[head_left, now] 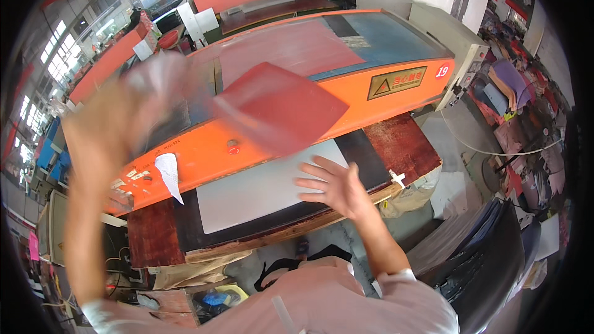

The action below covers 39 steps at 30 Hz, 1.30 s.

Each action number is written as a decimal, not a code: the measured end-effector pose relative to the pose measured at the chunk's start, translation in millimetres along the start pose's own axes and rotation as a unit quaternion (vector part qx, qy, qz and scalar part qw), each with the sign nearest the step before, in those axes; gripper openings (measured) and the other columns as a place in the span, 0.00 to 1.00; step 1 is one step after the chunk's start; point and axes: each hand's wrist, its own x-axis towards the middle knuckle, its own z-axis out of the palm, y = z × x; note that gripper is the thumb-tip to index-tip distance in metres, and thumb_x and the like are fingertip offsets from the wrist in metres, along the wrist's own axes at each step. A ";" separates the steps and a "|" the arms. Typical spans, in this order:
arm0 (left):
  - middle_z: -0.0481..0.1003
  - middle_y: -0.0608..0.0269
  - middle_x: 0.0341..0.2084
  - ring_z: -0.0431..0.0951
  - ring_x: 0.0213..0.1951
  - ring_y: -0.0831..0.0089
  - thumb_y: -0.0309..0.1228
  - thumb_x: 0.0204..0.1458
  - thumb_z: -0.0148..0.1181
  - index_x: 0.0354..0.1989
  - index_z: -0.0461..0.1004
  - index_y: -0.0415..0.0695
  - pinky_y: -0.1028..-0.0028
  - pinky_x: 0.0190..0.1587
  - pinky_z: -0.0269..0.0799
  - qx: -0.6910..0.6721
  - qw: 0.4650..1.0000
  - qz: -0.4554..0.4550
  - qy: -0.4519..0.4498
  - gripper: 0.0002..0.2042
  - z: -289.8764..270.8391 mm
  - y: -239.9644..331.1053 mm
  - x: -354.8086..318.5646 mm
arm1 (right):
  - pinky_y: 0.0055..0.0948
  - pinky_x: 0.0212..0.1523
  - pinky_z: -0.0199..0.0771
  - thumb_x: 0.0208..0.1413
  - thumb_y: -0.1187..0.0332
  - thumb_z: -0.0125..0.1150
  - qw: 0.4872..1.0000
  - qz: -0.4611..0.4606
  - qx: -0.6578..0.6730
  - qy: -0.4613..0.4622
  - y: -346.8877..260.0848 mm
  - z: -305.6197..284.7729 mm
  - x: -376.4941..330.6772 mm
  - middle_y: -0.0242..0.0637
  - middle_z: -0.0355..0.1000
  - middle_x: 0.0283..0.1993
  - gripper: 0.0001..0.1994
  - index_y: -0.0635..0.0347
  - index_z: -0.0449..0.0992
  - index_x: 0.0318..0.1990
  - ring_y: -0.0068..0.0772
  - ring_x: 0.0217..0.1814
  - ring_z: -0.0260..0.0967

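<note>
My left hand (102, 127) is raised at the left, smeared by motion. A blurred pale, whitish shape (158, 77) shows at its fingers; whether the hand grips it cannot be made out. A red, leather-like sheet (281, 108) is tilted in front of the orange machine, blurred at its left and lower edges. Its left corner comes near the pale shape, and any contact with my left hand is unclear. My right hand (337, 188) is open, fingers spread, over the right part of a smooth light-grey plate (260, 195). That plate lies on a black pad (362, 158).
The orange machine (390, 108) spans the middle, with a larger pinkish-red sheet (284, 49) on top and a torn white paper (167, 176) on its front. A reddish-brown bench (402, 145) carries the pad. Dark sheets (476, 260) hang at lower right; material piles (510, 86) stand beyond.
</note>
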 end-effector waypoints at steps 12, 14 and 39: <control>0.73 0.68 0.22 0.77 0.23 0.66 0.37 0.49 0.79 0.26 0.73 0.48 0.66 0.26 0.73 -0.318 0.887 -0.274 -0.193 0.16 -280.3 307.5 -210.3 | 0.36 0.56 0.79 0.71 0.68 0.63 0.985 0.064 -0.145 -0.062 44.8 95.0 -48.6 0.37 0.81 0.52 0.13 0.65 0.78 0.57 0.30 0.53 0.79; 0.75 0.64 0.22 0.78 0.23 0.57 0.46 0.47 0.79 0.29 0.77 0.46 0.63 0.25 0.73 -0.319 0.814 -0.384 -0.297 0.19 -317.5 363.5 -234.6 | 0.32 0.51 0.78 0.70 0.68 0.65 0.959 0.034 -0.217 -0.178 79.7 122.7 -71.0 0.34 0.82 0.48 0.10 0.65 0.82 0.51 0.26 0.48 0.78; 0.81 0.48 0.27 0.83 0.32 0.44 0.35 0.65 0.62 0.37 0.78 0.44 0.51 0.34 0.78 0.248 0.192 -0.944 -0.103 0.08 -733.6 899.5 -441.0 | 0.34 0.21 0.75 0.71 0.51 0.62 0.617 0.563 -0.407 -0.370 514.7 356.7 -566.7 0.33 0.73 0.24 0.20 0.58 0.77 0.34 0.28 0.20 0.70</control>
